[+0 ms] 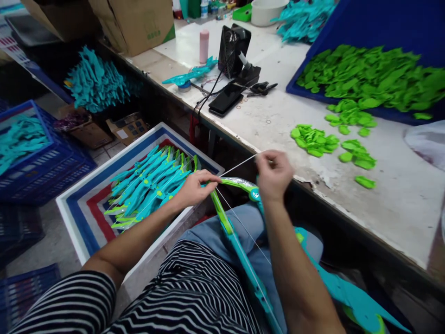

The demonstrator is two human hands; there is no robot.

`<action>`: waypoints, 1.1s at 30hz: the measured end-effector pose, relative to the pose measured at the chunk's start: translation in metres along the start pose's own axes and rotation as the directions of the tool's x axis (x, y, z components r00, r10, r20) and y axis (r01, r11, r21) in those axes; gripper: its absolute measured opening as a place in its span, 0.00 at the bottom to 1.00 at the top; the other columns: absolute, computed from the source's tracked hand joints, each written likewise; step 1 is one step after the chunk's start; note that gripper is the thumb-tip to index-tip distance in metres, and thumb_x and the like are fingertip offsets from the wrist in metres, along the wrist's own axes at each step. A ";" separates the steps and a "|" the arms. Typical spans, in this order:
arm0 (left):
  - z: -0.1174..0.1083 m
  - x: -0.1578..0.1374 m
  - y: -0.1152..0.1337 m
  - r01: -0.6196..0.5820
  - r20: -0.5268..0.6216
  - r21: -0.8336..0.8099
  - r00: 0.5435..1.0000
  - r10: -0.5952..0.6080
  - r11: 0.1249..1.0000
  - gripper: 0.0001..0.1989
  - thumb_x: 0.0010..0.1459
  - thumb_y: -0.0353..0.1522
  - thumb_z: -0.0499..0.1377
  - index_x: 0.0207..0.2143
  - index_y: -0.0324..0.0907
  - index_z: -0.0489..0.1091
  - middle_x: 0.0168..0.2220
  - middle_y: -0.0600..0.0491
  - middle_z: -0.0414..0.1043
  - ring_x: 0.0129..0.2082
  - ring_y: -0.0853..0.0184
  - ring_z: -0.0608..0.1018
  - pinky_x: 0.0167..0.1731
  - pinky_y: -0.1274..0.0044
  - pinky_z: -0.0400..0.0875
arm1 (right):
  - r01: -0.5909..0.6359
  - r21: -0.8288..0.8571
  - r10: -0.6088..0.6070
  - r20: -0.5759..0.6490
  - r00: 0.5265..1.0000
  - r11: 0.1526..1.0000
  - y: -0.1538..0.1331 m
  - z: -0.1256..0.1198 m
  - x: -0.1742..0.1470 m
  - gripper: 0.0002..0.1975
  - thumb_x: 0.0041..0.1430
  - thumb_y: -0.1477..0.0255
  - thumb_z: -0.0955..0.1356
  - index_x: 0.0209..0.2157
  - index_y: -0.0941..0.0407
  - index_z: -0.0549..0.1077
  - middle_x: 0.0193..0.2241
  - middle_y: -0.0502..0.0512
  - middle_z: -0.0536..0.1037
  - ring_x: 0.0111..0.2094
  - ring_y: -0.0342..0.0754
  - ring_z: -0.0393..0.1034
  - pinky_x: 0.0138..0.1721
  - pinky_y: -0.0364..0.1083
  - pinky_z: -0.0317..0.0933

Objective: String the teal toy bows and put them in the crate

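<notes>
My left hand (196,188) pinches the green tip of a toy bow (238,183), which rests across my lap. Higher and to the right, my right hand (274,174) has its fingers closed on a white string (239,163). That string runs taut from the bow tip at my left fingertips up to the right hand. A second green-and-teal limb (227,222) slants down past my knees, with a thin cord beside it. The right hand is slightly blurred and covers part of the bow behind it.
On my left, a white-rimmed tray (74,227) with a striped lining holds several finished-looking bows (149,185). Loose green pieces (314,140) lie on the worktable (389,218) before a blue bin (295,88). A phone (225,99) and small fan (232,51) stand near the table edge.
</notes>
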State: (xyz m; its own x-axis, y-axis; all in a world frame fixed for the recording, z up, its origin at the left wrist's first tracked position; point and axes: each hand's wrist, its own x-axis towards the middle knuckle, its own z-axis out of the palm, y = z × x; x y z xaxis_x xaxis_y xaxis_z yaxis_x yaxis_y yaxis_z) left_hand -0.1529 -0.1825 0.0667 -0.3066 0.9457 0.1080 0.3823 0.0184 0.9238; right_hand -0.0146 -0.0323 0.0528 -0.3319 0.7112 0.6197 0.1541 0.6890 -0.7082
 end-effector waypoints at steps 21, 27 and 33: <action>-0.006 0.000 0.026 0.279 -0.056 -0.342 0.947 -0.316 0.897 0.12 0.48 0.37 0.63 0.27 0.37 0.71 0.22 0.53 0.73 0.15 0.73 0.71 0.10 0.84 0.56 | -0.141 0.239 0.153 -0.031 0.988 0.961 -0.065 0.041 -0.069 0.05 0.59 0.73 0.66 0.29 0.55 0.73 0.30 0.52 0.73 0.32 0.45 0.68 0.33 0.46 0.65; -0.016 0.007 0.032 0.345 0.104 -0.300 0.939 -0.329 0.890 0.10 0.47 0.34 0.65 0.24 0.35 0.73 0.20 0.53 0.71 0.17 0.73 0.71 0.12 0.83 0.61 | -0.086 0.238 0.096 -0.028 0.995 0.967 -0.061 0.042 -0.064 0.08 0.61 0.73 0.64 0.36 0.53 0.77 0.34 0.53 0.73 0.35 0.46 0.70 0.36 0.46 0.67; -0.003 0.010 0.036 0.331 -0.035 -0.396 0.927 -0.375 0.857 0.06 0.47 0.30 0.62 0.22 0.36 0.70 0.19 0.55 0.69 0.16 0.74 0.71 0.12 0.84 0.60 | -0.043 0.247 0.031 0.052 0.998 0.968 -0.059 0.036 -0.063 0.12 0.62 0.74 0.63 0.44 0.53 0.75 0.37 0.55 0.75 0.38 0.46 0.71 0.36 0.45 0.68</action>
State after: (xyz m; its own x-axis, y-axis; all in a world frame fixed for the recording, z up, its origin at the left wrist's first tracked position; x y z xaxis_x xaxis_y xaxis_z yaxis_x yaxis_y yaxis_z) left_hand -0.1450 -0.1738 0.1024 -0.4579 0.8579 -0.2331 -0.1191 0.2007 0.9724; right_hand -0.0363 -0.1231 0.0432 -0.3746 0.7239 0.5793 -0.0662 0.6023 -0.7955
